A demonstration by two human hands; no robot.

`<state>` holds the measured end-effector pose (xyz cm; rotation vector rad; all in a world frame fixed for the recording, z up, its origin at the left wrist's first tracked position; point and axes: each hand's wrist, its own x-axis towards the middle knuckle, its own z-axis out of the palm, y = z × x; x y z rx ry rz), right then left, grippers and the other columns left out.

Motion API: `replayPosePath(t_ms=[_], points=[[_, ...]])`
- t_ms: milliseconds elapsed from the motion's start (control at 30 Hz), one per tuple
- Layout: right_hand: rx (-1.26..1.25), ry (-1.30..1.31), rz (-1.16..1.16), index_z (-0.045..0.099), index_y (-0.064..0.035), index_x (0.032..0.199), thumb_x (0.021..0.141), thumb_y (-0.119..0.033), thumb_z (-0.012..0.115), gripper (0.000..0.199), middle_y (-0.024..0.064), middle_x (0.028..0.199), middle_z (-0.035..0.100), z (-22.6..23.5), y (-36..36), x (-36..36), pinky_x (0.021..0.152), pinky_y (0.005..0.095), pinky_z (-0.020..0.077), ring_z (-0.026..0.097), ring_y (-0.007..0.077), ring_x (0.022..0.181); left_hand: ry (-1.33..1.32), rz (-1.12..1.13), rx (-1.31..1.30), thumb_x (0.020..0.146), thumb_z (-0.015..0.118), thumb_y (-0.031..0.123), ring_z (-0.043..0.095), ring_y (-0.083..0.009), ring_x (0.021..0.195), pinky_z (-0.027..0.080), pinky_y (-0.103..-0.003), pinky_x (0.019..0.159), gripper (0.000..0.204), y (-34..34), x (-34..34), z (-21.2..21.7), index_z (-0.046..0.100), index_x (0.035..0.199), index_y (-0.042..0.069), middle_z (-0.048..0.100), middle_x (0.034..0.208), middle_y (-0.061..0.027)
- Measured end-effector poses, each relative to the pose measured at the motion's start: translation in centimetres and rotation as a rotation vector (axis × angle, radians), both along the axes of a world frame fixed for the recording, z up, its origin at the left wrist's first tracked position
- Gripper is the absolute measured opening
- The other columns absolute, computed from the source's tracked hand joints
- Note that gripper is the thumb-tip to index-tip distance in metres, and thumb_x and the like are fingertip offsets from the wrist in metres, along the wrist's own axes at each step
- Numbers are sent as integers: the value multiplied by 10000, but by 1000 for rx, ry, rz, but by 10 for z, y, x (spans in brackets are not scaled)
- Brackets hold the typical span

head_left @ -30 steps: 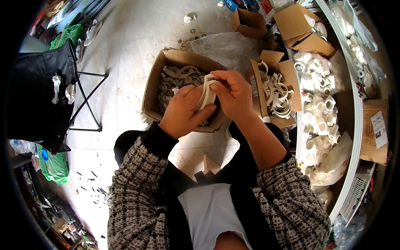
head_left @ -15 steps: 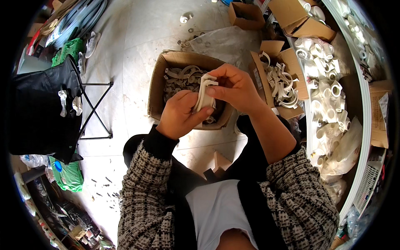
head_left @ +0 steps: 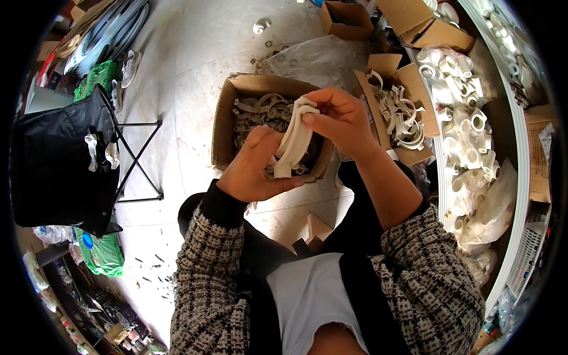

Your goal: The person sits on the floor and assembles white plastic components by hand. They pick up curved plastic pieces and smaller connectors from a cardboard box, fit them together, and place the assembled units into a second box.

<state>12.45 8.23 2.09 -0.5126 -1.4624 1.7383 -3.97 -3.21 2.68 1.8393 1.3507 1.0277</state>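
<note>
Both hands hold a stack of curved off-white plastic clips [head_left: 294, 139] above an open cardboard box [head_left: 226, 115] on the floor. My left hand [head_left: 254, 168] grips the lower end of the stack. The upper end is pinched by the fingers of my right hand [head_left: 340, 121]. Inside the box lie several more clips [head_left: 260, 112] of the same kind.
A second open box of white clips [head_left: 399, 118] stands to the right, beside a shelf heaped with white pipe fittings [head_left: 467, 127]. A black folding stool [head_left: 65, 157] stands at the left. More cardboard boxes [head_left: 346, 18] sit at the far side. Green bags [head_left: 103, 254] lie lower left.
The view has shifted, so the box and hands sit lower and more central. Both hands keep hold of the stack of clips; the right fingers have moved along its top end.
</note>
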Motion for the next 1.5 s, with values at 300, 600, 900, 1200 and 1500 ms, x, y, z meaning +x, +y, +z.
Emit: replayPosePath(t_ms=[300, 600, 900, 1200, 1500], points=[[328, -275, 66, 575, 38, 978, 760, 30, 576, 218, 45, 895, 591, 8, 8, 12, 704, 206, 463, 548, 70, 798, 24, -14, 19, 585, 809, 148, 491, -260, 865, 427, -335, 756, 534, 0, -3, 0, 555, 1040, 30, 478, 950, -104], [574, -332, -32, 611, 10, 978, 725, -5, 609, 254, 75, 842, 620, 15, 8, 16, 628, 218, 490, 592, 95, 725, 69, 1, 91, 551, 806, 119, 501, -271, 785, 428, -350, 692, 512, 1, -1, 0, 576, 1001, 41, 501, 871, -97], [674, -253, -218, 609, -11, 1004, 724, -16, 616, 281, 84, 820, 620, 11, -4, 8, 593, 226, 479, 592, 128, 673, 123, 45, 193, 514, 807, 112, 509, -280, 741, 430, -351, 658, 519, 2, 2, 4, 580, 972, 28, 507, 839, -96], [679, -221, -162, 604, -25, 1038, 734, -27, 626, 305, 112, 928, 632, 9, -5, 6, 618, 243, 496, 614, 147, 722, 261, 117, 308, 536, 791, 130, 515, -267, 754, 424, -346, 676, 477, 1, 1, 3, 577, 953, 40, 527, 845, -80], [574, -83, -120, 607, -19, 999, 698, -44, 684, 312, 130, 988, 631, 10, -6, 8, 684, 262, 520, 641, 193, 816, 435, 176, 450, 528, 812, 200, 515, -270, 804, 405, -364, 721, 494, 2, 3, -3, 568, 915, 15, 527, 865, -88]])
